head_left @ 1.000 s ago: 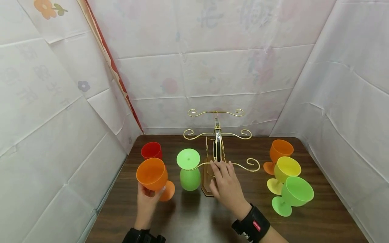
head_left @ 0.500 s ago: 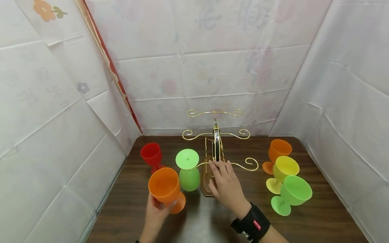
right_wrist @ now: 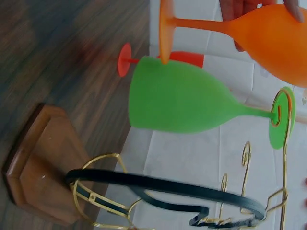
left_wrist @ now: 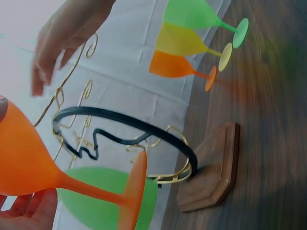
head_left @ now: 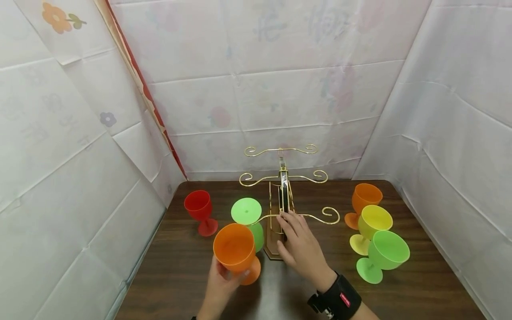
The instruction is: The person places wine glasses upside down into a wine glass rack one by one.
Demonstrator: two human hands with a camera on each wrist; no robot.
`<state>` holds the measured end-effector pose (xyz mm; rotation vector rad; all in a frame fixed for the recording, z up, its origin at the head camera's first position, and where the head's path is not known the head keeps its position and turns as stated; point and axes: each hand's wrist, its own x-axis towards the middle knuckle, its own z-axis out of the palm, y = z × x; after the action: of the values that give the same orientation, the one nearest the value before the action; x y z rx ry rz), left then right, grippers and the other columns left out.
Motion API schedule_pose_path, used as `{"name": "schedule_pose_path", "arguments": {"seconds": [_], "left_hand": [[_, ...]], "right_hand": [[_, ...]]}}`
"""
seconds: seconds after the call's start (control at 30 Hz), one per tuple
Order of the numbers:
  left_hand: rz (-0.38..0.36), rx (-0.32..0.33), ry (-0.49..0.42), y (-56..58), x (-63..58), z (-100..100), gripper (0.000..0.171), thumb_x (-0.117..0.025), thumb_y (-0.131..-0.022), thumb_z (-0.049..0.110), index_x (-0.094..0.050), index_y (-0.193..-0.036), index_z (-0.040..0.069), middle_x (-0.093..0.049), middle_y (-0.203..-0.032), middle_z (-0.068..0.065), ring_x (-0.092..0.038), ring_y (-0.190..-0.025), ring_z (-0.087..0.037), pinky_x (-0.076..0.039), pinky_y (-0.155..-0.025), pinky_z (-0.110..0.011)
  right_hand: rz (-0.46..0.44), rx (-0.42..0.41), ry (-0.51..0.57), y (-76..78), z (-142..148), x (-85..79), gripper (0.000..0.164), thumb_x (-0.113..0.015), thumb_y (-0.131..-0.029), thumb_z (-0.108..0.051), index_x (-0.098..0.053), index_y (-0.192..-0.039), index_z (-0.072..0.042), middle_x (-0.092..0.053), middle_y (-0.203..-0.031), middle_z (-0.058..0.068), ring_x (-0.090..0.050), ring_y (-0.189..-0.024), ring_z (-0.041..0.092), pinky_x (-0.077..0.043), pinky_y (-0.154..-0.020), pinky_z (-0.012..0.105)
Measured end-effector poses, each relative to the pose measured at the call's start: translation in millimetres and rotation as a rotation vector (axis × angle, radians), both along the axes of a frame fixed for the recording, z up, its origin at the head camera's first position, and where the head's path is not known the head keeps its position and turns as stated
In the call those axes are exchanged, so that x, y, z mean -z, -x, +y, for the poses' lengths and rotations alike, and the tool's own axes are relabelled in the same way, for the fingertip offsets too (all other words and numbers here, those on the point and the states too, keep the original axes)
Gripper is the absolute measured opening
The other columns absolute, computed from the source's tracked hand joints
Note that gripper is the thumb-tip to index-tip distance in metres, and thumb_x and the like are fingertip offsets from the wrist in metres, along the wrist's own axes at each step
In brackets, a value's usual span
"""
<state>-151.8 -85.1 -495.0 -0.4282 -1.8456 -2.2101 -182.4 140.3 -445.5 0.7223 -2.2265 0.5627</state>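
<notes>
My left hand grips the bowl of an upright orange goblet, in front of the rack's left side. Its stem and foot show clear of the table in the left wrist view. Behind it a green goblet hangs upside down by its foot from the front left scroll of the gold wire rack. My right hand, fingers fairly straight, is at the middle of the rack's front bar, fingertips right at the wire. The rack has a dark curved frame and a wooden base.
A red goblet stands upright at the table's left. On the right, orange, yellow and green goblets stand in a row. White printed sheeting encloses the brown table on its sides and back.
My left hand has carried the orange goblet rightward and slightly nearer, uncovering the red goblet and now overlapping the hanging green one. My right hand stays by the rack's front bar.
</notes>
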Motion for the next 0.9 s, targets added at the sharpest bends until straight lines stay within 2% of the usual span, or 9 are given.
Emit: {"name": "schedule_pose_path", "arguments": {"seconds": [0.07,0.17,0.27,0.37,0.47,0.53,0.6,0.73,0.9], "left_hand": [[0.004,0.023,0.006,-1.0,-0.2,5,0.072,-0.07,-0.068,-0.018,-0.035,-0.13,-0.011,-0.058,-0.116,-0.007,-0.057,-0.104,-0.009,-0.045,-0.09,-0.019],[0.01,0.049,0.032,-2.0,-0.7,12,0.072,-0.072,-0.068,-0.016,-0.037,-0.131,-0.008,-0.058,-0.117,-0.008,-0.058,-0.105,-0.009,-0.046,-0.09,-0.02],[0.009,0.092,0.067,-1.6,-2.3,19,0.074,-0.072,-0.071,-0.013,-0.037,-0.135,-0.004,-0.055,-0.122,-0.014,-0.057,-0.107,-0.012,-0.044,-0.092,-0.023],[-0.04,0.153,0.091,-1.2,-4.3,28,0.074,-0.074,-0.075,-0.005,-0.036,-0.138,0.004,-0.051,-0.128,-0.015,-0.054,-0.112,-0.016,-0.042,-0.096,-0.028],[-0.13,0.21,0.119,-2.0,-4.4,35,0.076,-0.075,-0.077,0.003,-0.035,-0.14,0.014,-0.048,-0.134,-0.009,-0.05,-0.117,-0.018,-0.04,-0.099,-0.031],[-0.172,0.248,0.135,-2.6,-3.3,39,0.078,-0.076,-0.077,0.007,-0.034,-0.141,0.017,-0.046,-0.137,-0.006,-0.048,-0.119,-0.019,-0.039,-0.1,-0.031],[-0.187,0.271,0.15,-3.1,-1.5,42,0.079,-0.077,-0.077,0.01,-0.033,-0.142,0.018,-0.044,-0.139,-0.005,-0.047,-0.121,-0.019,-0.039,-0.1,-0.029],[-0.166,0.297,0.162,-2.8,2.1,45,0.079,-0.077,-0.078,0.011,-0.032,-0.142,0.015,-0.042,-0.14,-0.007,-0.047,-0.122,-0.02,-0.04,-0.1,-0.029],[-0.162,0.28,0.172,-1.5,3.8,46,0.078,-0.077,-0.077,0.01,-0.035,-0.141,0.017,-0.043,-0.14,-0.003,-0.047,-0.122,-0.017,-0.039,-0.101,-0.028]], "right_hand": [[0.015,-0.053,0.047,-4.3,3,2.9,0.048,-0.044,-0.097,-0.033,-0.051,-0.132,-0.001,-0.051,-0.13,0.015,-0.045,-0.122,0.035,-0.025,-0.111,0.045],[-0.039,-0.165,0.15,-13.0,8,8.4,0.051,-0.047,-0.098,-0.036,-0.048,-0.135,-0.001,-0.049,-0.134,0.014,-0.042,-0.125,0.033,-0.023,-0.112,0.04],[-0.195,-0.297,0.244,-21.0,12,14.6,0.062,-0.052,-0.095,-0.04,-0.038,-0.142,-0.001,-0.041,-0.142,0.013,-0.036,-0.131,0.027,-0.023,-0.112,0.031],[-0.383,-0.423,0.342,-25.7,14,19.5,0.077,-0.057,-0.092,-0.043,-0.024,-0.148,-0.002,-0.031,-0.149,0.013,-0.028,-0.138,0.02,-0.026,-0.11,0.028],[-0.538,-0.544,0.456,-27.7,14,23.5,0.086,-0.066,-0.088,-0.033,-0.015,-0.15,-0.003,-0.028,-0.151,0.016,-0.031,-0.137,0.016,-0.034,-0.107,0.029],[-0.609,-0.597,0.539,-28.7,13,25.7,0.089,-0.071,-0.084,-0.022,-0.014,-0.151,-0.005,-0.03,-0.149,0.018,-0.037,-0.133,0.016,-0.04,-0.102,0.029],[-0.654,-0.625,0.6,-29.8,11,27.5,0.089,-0.074,-0.081,-0.013,-0.017,-0.15,-0.006,-0.034,-0.146,0.018,-0.043,-0.129,0.017,-0.044,-0.098,0.031],[-0.67,-0.654,0.648,-30.3,10,30.1,0.083,-0.075,-0.078,-0.003,-0.027,-0.146,-0.004,-0.041,-0.14,0.019,-0.047,-0.124,0.023,-0.043,-0.099,0.032],[-0.682,-0.659,0.675,-29.9,8,31.7,0.079,-0.076,-0.077,-0.003,-0.032,-0.143,-0.004,-0.044,-0.137,0.018,-0.047,-0.123,0.023,-0.043,-0.1,0.031]]}}
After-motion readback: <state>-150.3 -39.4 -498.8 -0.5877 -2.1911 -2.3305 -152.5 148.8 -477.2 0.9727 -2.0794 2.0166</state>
